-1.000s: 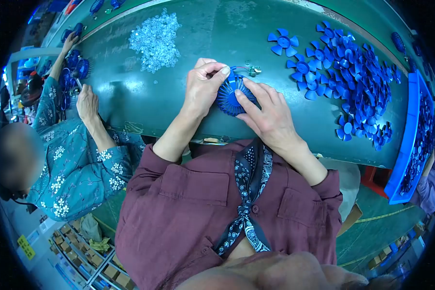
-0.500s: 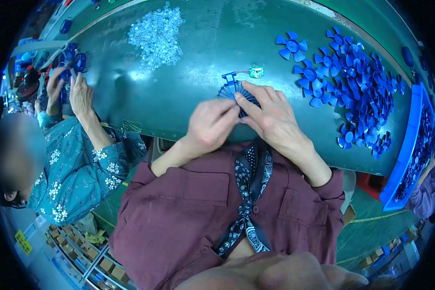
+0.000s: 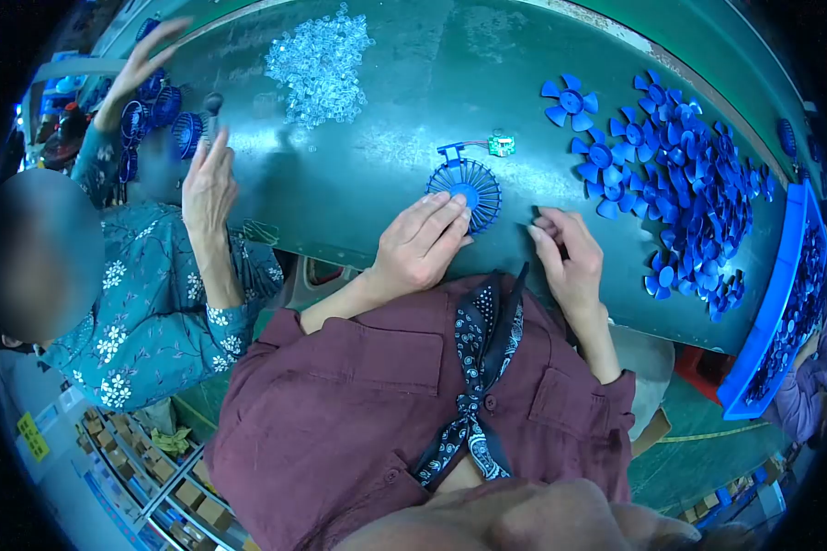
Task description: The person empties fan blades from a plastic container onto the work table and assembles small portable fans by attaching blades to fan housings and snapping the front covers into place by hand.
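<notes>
A round blue cage (image 3: 485,196) with radial ribs lies on the green table, and a wire runs from its top to a small green circuit board (image 3: 501,145). My left hand (image 3: 424,241) is closed on the cage's lower left side, fingers together over its hub. To the right, apart from the cage, my right hand (image 3: 572,255) has curled fingers with thumb and index tips near each other; something small and dark shows at the tips, too small to name.
Clear small pieces (image 3: 317,69) form a pile at the back left of the table (image 3: 413,101). Many blue fan blades (image 3: 698,193) are heaped at right, beside a blue tray (image 3: 774,321). A co-worker's hand (image 3: 209,184) is at left, near more blue cages (image 3: 186,133).
My right hand has left the cage and moved right, its fingers now curled. My left hand has come over the cage's lower left. The co-worker's hands have moved apart.
</notes>
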`<action>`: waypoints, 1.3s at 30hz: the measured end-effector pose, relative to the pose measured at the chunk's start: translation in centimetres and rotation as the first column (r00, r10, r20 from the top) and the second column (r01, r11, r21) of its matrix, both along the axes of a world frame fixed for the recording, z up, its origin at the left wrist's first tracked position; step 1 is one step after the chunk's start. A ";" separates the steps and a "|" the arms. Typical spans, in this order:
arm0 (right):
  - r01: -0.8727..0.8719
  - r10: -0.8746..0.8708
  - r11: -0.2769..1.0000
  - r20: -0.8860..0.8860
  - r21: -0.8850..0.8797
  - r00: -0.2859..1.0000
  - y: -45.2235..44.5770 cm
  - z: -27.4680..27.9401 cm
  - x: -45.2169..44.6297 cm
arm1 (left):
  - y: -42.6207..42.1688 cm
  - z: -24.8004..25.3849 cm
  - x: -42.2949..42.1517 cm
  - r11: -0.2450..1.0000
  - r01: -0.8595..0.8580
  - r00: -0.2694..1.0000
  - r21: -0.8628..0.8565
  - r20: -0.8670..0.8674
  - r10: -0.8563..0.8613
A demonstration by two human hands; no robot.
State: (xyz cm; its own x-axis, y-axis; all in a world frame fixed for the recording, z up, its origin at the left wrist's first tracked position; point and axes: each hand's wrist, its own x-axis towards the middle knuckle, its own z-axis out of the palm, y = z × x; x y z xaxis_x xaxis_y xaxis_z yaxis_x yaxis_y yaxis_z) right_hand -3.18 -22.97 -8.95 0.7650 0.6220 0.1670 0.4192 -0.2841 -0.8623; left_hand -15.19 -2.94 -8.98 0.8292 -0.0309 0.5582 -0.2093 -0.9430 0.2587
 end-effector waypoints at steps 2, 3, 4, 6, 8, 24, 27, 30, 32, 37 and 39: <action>0.030 -0.031 0.999 0.065 0.014 0.997 -0.7 -0.4 -0.3 | 0.0 -0.1 0.0 1.000 0.005 1.000 -0.006 -0.001 -0.005; 0.035 -0.038 0.999 0.119 0.026 0.992 -0.5 -0.5 -0.4 | 0.0 -0.2 0.0 1.000 0.003 1.000 -0.007 0.005 -0.002; 0.039 -0.042 0.999 0.119 0.029 0.992 -0.4 -0.5 -0.4 | -0.1 -0.2 0.0 1.000 0.000 1.000 -0.006 0.012 0.000; 0.015 -0.018 1.000 0.191 0.014 0.982 -0.2 -0.6 -0.2 | -0.1 -0.3 -0.1 1.000 0.004 1.000 0.003 0.017 -0.004; 0.017 -0.020 1.000 0.195 0.018 0.981 -0.1 -0.5 -0.2 | -0.1 -0.1 -0.2 1.000 0.001 1.000 0.010 0.019 -0.001; 0.015 -0.022 1.000 0.260 0.026 0.965 -0.3 -0.6 -0.5 | -0.6 -0.3 -0.8 0.999 -0.018 0.998 0.046 0.062 0.015; 0.021 -0.027 0.999 0.262 0.025 0.965 -0.2 -0.6 -0.5 | -0.6 -0.2 -0.9 0.999 -0.017 0.998 0.046 0.053 0.015; 0.035 -0.040 0.999 0.255 0.022 0.966 -0.4 -0.9 -0.5 | -0.7 0.0 -0.7 1.000 -0.011 0.999 0.002 0.046 0.011; 0.013 -0.021 0.999 0.267 0.031 0.964 -0.4 -0.5 -0.3 | -0.6 0.8 -0.7 0.999 -0.003 1.000 -0.045 0.029 0.005; 0.145 -0.153 0.988 0.519 0.056 0.841 -0.3 2.2 2.9 | 0.1 3.4 1.9 0.974 0.108 0.994 -0.197 0.038 -0.103; 0.238 -0.142 0.967 0.577 -0.095 0.805 -0.5 2.9 4.5 | -0.4 4.6 3.8 0.913 0.127 0.991 -0.388 0.005 -0.135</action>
